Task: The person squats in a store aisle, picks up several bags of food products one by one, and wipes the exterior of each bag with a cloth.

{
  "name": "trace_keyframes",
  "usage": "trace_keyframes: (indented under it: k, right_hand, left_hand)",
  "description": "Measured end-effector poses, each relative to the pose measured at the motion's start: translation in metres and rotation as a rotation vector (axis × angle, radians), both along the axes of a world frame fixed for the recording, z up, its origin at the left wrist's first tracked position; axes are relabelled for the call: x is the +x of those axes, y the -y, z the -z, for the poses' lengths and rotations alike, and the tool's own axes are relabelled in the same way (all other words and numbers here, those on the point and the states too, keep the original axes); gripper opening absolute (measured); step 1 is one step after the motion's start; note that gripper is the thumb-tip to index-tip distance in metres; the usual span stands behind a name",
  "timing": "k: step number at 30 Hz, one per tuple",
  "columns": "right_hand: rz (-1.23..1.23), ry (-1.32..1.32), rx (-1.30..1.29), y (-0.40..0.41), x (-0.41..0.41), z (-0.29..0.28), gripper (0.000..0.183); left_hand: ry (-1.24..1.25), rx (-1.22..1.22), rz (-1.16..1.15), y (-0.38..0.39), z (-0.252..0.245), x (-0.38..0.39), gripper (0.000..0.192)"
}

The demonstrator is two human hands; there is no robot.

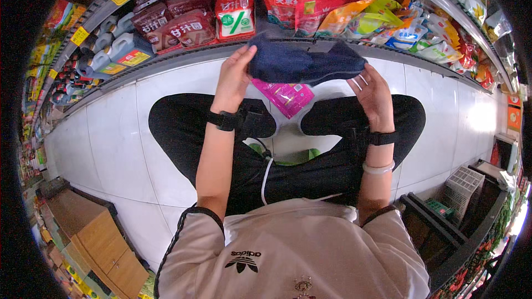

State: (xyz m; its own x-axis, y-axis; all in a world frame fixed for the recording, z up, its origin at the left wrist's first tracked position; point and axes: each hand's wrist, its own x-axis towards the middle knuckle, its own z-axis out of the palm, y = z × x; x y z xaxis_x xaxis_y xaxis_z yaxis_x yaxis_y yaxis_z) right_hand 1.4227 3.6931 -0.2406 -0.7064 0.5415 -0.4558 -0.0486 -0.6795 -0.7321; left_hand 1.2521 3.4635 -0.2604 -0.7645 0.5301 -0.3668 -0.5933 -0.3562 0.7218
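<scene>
A dark blue cloth (305, 62) is stretched between my hands, just in front of the bottom shelf's edge. My left hand (237, 68) grips its left end, thumb on top. At the other end, my right hand (372, 89) holds the right corner, the fingers partly behind the fabric. Below the cloth shows a pink plastic packet (289, 99) bearing print and a barcode; its upper part is hidden by the cloth. Whether the packet rests on the floor or is held up, I cannot tell. My bent knees in black trousers (183, 120) are spread on either side.
Along the bottom shelf (183, 55) stand brown bags (193, 27), a red-and-white bag (235, 8), colourful pouches (316, 12) and grey jugs (129, 47). A wooden cabinet (97, 232) is behind left. Behind right are a dark metal frame (436, 220) and a white plastic basket (463, 189).
</scene>
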Motion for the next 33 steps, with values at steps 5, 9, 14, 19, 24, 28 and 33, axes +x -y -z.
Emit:
trace_keyframes:
  k: [5, 9, 14, 19, 24, 28, 33]
  right_hand:
    - [-0.040, -0.060, -0.022, -0.018, 0.003, -0.009, 0.016]
    - [-0.068, -0.084, 0.086, -0.021, 0.006, -0.012, 0.017]
    - [-0.128, -0.056, 0.215, -0.038, 0.007, -0.004, 0.018]
    - [-0.151, 0.000, 0.226, -0.040, 0.010, -0.003, 0.020]
    - [-0.152, -0.007, 0.259, -0.033, 0.006, -0.014, 0.020]
    - [-0.124, 0.094, 0.381, -0.036, 0.002, -0.014, 0.019]
    - [-0.051, 0.173, 0.853, -0.040, -0.009, -0.034, 0.022]
  left_hand:
    - [-0.030, 0.045, -0.033, 0.012, 0.004, -0.014, 0.016]
    - [-0.034, 0.055, -0.066, 0.011, -0.006, -0.012, 0.017]
    - [-0.019, 0.073, -0.029, 0.014, -0.006, -0.016, 0.020]
    - [-0.027, 0.083, -0.055, 0.019, -0.007, -0.019, 0.024]
    - [-0.140, 0.046, -0.059, 0.018, -0.018, -0.015, 0.028]
    - [-0.219, -0.135, -0.121, 0.022, -0.011, -0.018, 0.031]
    - [-0.524, -0.300, -0.151, 0.024, -0.022, -0.029, 0.030]
